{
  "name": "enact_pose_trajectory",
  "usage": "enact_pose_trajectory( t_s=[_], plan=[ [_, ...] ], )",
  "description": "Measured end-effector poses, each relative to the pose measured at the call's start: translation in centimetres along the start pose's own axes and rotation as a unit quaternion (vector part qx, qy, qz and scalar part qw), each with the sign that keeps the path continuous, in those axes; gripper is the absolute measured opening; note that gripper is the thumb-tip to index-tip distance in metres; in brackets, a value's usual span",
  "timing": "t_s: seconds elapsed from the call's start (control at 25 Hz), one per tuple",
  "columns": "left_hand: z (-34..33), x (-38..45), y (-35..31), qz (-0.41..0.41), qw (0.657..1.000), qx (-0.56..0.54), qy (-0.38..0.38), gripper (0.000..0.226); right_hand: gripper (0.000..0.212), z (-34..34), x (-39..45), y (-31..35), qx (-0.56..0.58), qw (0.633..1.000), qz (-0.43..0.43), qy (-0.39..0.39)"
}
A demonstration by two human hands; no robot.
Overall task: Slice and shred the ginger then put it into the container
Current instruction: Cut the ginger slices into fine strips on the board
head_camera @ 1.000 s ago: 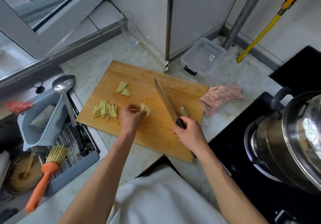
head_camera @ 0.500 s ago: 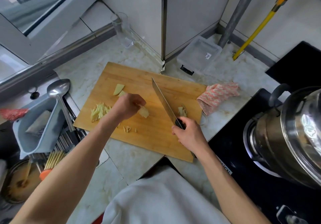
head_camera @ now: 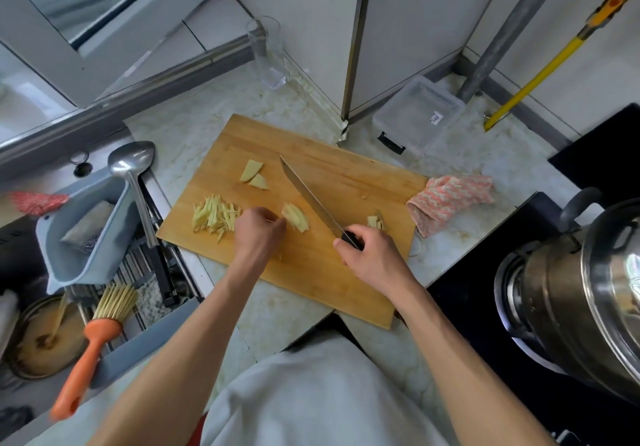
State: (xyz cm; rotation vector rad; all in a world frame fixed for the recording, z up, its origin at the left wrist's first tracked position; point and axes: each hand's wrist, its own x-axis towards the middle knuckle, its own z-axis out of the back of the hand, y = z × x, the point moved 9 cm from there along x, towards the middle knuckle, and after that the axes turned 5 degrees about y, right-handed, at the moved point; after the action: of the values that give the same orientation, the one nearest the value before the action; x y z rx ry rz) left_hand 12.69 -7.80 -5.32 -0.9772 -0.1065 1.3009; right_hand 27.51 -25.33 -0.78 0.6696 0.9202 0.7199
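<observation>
Shredded ginger (head_camera: 215, 216) lies left on cutting board (head_camera: 311, 238). My left hand (head_camera: 258, 234), fingers curled, touches ginger slices (head_camera: 295, 216) mid-board; whether it pinches them, I cannot tell. My right hand (head_camera: 372, 260) grips knife (head_camera: 311, 200). Container (head_camera: 417, 115) behind board.

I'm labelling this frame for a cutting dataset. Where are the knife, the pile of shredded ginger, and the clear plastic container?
knife (head_camera: 308, 196): head view, middle of the blade.
shredded ginger (head_camera: 214, 216): head view, centre of the pile on the board.
clear plastic container (head_camera: 420, 113): head view, its flat top, behind the board.
</observation>
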Motion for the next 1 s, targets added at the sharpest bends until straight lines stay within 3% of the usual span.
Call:
enact_pose_trajectory(
  t_s=[0.16, 0.48, 0.72, 1.0],
  plan=[
    [-1.1, -0.2, 0.1, 0.027, 0.999, -0.046, -0.008, 0.009, 0.024, -0.6, 0.5, 0.6, -0.023, 0.999, 0.005, 0.022],
    [-2.4, -1.0, -0.4, 0.029, 0.999, -0.031, -0.015, 0.004, 0.026, -0.3, -0.3, -0.2, -0.025, 0.999, 0.004, 0.025],
    [-2.6, -1.4, -1.3, 0.004, 0.999, 0.013, -0.030, 0.031, 0.023, 0.0, -0.2, -0.5, -0.005, 1.000, 0.000, 0.000],
    [-2.6, -1.1, -0.5, 0.029, 0.999, -0.020, -0.016, 0.011, 0.021, -0.7, -0.2, -0.9, 0.014, 1.000, -0.008, 0.013]
  ],
)
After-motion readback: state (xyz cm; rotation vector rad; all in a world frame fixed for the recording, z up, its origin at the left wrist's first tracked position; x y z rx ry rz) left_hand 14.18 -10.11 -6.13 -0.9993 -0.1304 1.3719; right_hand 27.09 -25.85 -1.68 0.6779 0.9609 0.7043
